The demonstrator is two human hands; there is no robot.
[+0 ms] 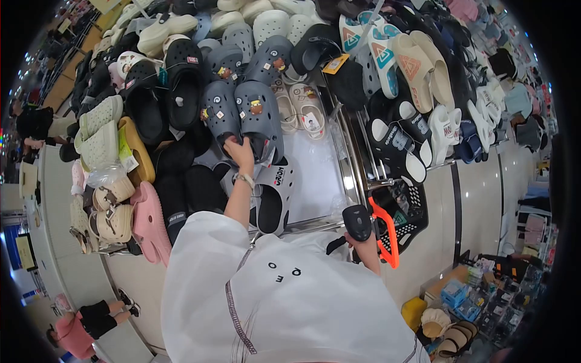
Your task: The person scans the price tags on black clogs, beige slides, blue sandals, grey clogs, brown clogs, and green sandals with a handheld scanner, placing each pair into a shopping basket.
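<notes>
My left hand point(241, 153) reaches forward with its fingers closed on the heel end of a pair of grey-blue clogs point(257, 115) decorated with small brown charms. Just below it lies a white-and-black slipper point(273, 196). Low on the right, my right hand point(365, 247) grips a black handheld barcode scanner point(357, 222), held upright near the display's front edge. Part of that hand is hidden behind the scanner. Beige clogs point(307, 109) with a tag stand just right of the grey-blue pair.
Many more shoes cover the display, including black slides point(183, 85), a pink slipper point(149, 221) and black-and-white slides point(396, 142). A black basket point(417, 212) with an orange handle point(390, 236) is beside my right hand. A person point(82, 330) is at the lower left.
</notes>
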